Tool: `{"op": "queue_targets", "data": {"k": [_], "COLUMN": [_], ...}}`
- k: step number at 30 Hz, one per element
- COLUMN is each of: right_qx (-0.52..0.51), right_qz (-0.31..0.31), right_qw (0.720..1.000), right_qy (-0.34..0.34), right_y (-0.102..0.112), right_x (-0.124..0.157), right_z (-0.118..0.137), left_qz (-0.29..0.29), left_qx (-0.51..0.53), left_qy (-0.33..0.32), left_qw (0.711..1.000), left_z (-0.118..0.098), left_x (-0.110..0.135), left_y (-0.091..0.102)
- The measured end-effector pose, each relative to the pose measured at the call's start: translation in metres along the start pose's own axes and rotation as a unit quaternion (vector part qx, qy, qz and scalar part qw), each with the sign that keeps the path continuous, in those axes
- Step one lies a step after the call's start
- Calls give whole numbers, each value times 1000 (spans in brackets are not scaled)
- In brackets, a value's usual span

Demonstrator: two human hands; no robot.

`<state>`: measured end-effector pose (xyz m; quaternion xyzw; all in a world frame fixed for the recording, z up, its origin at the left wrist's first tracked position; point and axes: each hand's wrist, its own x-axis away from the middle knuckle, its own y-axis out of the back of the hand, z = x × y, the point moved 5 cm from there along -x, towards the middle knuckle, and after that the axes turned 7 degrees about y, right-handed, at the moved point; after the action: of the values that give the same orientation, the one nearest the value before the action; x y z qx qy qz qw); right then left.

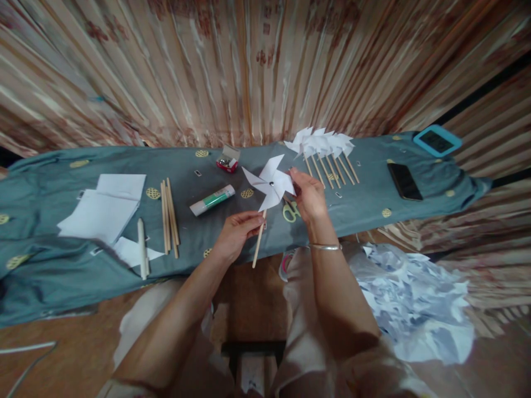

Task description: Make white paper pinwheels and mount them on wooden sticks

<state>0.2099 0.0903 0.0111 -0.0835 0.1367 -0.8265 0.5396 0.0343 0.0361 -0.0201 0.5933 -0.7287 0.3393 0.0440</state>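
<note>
I hold a white paper pinwheel (270, 182) on a wooden stick (259, 241) above the table's front edge. My left hand (237, 232) pinches the stick just below the paper head. My right hand (309, 196) grips the right blade of the pinwheel with its fingertips. A small dark pin sits at the centre of the paper head. Green-handled scissors (290, 211) lie on the cloth just under my right hand.
Grey-green cloth (50, 276) covers the table. On it lie a row of finished pinwheels (323, 145), loose wooden sticks (169, 216), a glue stick (212, 199), a red pin box (227, 161), white paper sheets (103, 207), a black phone (404, 181). Crumpled paper (409, 301) lies lower right.
</note>
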Motion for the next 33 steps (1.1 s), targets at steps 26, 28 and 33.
{"op": "queue_targets", "data": {"k": [26, 28, 33], "right_qx": [-1, -6, -7], "right_qz": [14, 19, 27], "right_qw": [999, 999, 998], "right_qy": [-43, -50, -60], "right_y": [-9, -11, -13], "right_x": [7, 9, 11], "right_z": [-3, -3, -4], "left_qz": [-20, -23, -29], "left_qx": [19, 21, 19], "left_qy": [-25, -27, -30], "left_qw": [999, 999, 999], "left_z": [-8, -8, -9], "left_x": [0, 0, -2], "left_y": [3, 3, 4]}}
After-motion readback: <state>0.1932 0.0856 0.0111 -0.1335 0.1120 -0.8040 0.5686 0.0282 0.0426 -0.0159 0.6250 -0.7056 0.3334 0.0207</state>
